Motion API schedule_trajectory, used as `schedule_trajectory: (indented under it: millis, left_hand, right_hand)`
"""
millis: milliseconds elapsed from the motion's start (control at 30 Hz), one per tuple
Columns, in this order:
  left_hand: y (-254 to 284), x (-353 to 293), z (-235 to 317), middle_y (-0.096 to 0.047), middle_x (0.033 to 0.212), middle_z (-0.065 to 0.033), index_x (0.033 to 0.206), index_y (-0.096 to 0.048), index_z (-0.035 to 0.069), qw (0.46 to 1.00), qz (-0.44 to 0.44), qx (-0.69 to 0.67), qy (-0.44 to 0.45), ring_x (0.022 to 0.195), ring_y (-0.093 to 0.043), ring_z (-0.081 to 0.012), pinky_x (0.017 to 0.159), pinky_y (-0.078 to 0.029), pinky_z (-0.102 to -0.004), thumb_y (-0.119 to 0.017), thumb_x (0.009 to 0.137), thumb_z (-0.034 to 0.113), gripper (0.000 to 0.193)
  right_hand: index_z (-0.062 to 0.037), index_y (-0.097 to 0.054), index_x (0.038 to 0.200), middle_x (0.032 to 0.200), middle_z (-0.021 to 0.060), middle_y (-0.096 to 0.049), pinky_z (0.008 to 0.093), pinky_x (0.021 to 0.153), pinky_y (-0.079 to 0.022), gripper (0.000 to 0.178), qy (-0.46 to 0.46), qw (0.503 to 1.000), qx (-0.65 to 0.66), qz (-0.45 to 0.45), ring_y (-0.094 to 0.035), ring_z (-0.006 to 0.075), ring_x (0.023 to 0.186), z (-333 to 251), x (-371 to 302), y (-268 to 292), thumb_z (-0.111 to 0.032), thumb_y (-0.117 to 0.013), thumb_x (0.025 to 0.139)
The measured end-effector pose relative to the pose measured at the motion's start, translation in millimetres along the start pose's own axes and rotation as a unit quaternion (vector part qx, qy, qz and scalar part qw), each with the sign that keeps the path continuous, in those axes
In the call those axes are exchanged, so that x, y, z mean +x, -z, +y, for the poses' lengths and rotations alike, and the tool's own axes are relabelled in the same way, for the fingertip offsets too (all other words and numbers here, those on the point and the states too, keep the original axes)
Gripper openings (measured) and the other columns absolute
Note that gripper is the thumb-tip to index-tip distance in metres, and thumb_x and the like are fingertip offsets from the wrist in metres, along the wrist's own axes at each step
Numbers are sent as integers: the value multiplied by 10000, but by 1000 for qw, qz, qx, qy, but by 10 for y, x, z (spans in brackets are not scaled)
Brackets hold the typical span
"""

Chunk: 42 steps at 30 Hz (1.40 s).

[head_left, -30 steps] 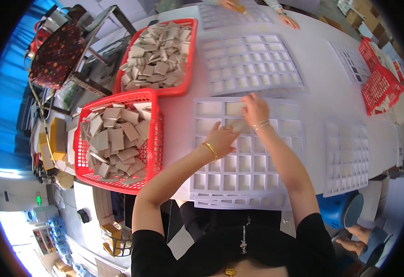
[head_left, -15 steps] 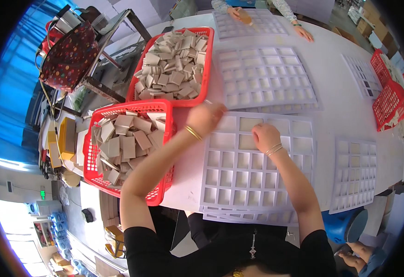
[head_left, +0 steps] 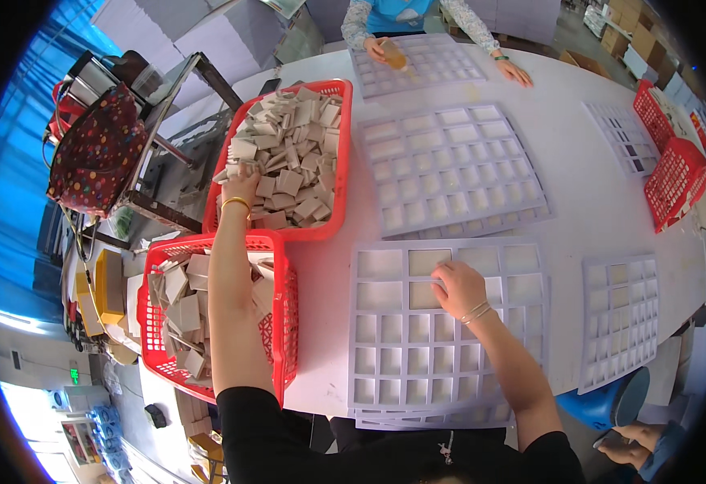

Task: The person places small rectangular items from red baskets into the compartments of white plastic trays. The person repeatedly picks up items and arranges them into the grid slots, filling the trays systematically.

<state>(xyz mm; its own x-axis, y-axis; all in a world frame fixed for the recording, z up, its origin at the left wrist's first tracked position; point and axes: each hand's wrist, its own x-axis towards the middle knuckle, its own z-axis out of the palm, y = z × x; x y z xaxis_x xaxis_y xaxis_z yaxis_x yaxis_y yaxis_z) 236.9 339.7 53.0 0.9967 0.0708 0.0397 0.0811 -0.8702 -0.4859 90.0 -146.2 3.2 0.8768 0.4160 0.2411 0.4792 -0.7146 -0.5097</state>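
My left hand reaches into the far red basket, its fingers among a heap of beige flat pieces. The fingertips are partly hidden, so a grip cannot be made out. My right hand is closed, fingers curled together, over the white compartment tray in front of me. Anything in those fingers is too small or hidden to name. Beside it, two larger cells in the second column have beige fillings. More trays lie stacked under this one.
A nearer red basket holds larger flat pieces. Other white trays lie farther back and at right. Across the table, a co-worker's hand holds a bottle of amber liquid over a tray. Red baskets stand far right.
My left hand has swung left from beside the front tray into the far basket. My right hand stays by the same cells. The whole view has shifted slightly.
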Motion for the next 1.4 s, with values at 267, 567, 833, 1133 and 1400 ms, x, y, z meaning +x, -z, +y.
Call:
schedule_trajectory:
  millis: [267,567,833,1133,1400]
  left_hand:
    - [136,-153,-104,-534,1170,-176,1103,-579,120,969,67,-237,35,946,-617,-360,751,-528,-467,-532,838,149,270]
    - [324,-556,3,-580,977,-58,1155,-522,35,661,119,-738,65,844,-634,-146,703,-566,-274,-676,814,35,374]
    - [1295,-1486,979,-588,1064,-54,1188,-510,52,496,-161,-843,-133,969,-591,-136,834,-517,-294,-626,845,7,365]
    - [1626,-2346,1877,-566,1124,-72,1300,-419,71,379,-228,-888,-125,1010,-584,-169,887,-475,-303,-623,871,59,475]
    - [1801,-2844,2663,-508,1252,-49,1321,-407,130,147,-175,-972,54,1184,-490,-207,1003,-392,-436,-416,985,370,413]
  right_hand:
    - [-95,-580,805,810,42,-599,377,625,-481,124,-5,1000,-14,6,-585,260,760,-15,-15,9,-126,-671,727]
    - [-86,-612,897,892,54,-630,379,670,-498,167,-7,999,4,-35,-604,268,817,80,25,-46,-165,-660,758]
    - [-79,-581,1127,1088,63,-629,315,703,-509,344,-60,925,374,35,-632,177,873,-412,48,219,-232,-674,833]
    - [-8,-609,1013,918,54,-651,230,638,-513,245,-152,812,562,-48,-626,89,798,-750,-254,449,-144,-703,831]
    - [-36,-625,937,892,27,-643,227,609,-505,254,-117,861,489,83,-607,92,749,-768,-484,382,-124,-766,745]
